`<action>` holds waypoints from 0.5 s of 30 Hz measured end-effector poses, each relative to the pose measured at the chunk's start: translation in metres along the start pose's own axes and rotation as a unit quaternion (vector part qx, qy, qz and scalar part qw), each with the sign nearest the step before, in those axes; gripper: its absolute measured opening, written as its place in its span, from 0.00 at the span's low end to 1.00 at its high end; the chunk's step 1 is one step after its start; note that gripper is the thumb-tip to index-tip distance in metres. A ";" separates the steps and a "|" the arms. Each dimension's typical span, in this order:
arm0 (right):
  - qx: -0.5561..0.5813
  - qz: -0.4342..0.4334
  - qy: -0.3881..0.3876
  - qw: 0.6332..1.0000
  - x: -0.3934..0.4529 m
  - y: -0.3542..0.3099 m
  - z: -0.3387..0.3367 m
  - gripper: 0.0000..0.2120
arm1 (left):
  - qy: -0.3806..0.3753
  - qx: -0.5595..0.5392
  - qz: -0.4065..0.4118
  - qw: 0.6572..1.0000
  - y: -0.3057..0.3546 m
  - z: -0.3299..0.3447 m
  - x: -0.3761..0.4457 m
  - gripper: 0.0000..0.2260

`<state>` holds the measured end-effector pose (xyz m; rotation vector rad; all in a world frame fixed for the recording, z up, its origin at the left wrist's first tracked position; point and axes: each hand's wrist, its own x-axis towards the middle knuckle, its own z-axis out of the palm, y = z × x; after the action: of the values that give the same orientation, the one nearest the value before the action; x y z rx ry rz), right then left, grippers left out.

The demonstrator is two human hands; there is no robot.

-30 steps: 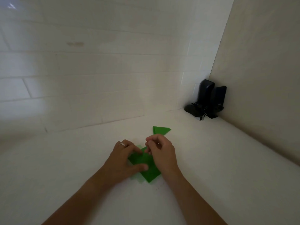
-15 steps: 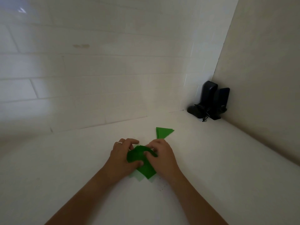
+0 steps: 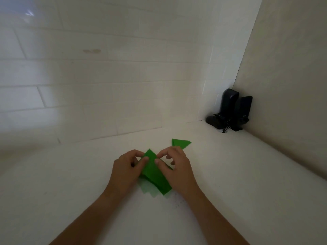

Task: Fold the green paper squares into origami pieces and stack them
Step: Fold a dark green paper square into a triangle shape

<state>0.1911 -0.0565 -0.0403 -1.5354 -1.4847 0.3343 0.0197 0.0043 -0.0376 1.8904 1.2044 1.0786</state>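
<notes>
On the white countertop point(image 3: 70, 183), the left hand point(image 3: 124, 171) pinches the near-left edge of the green paper square being folded point(image 3: 154, 175), thumb pressing on top. The sheet lies flat between both hands, a point showing at its far end, paler green sheets peeking out beneath it. The right hand point(image 3: 177, 167) pins the right side, thumb and curled fingers gripping the fold. Just beyond it lies a finished green folded triangle piece point(image 3: 182, 143), so at least one looks done; this one seems mid-fold, stacking ahead. Far right, black speakers point(image 3: 231, 110) fill the corner.
</notes>
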 end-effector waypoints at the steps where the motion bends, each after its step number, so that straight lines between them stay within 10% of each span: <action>1: 0.008 -0.015 -0.014 1.000 -0.001 -0.002 0.000 0.08 | 0.001 -0.017 -0.005 1.000 0.002 0.000 -0.001 0.02; 7: -0.001 -0.037 -0.134 0.990 -0.008 -0.005 0.005 0.17 | 0.017 -0.081 -0.015 0.996 0.007 0.000 -0.004 0.05; 15: 0.051 -0.015 -0.007 0.999 -0.002 -0.003 0.001 0.04 | 0.002 -0.056 0.018 0.998 0.005 0.000 -0.001 0.09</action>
<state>0.1882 -0.0587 -0.0395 -1.4315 -1.4776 0.3975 0.0211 0.0016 -0.0339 1.8302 1.0934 1.1453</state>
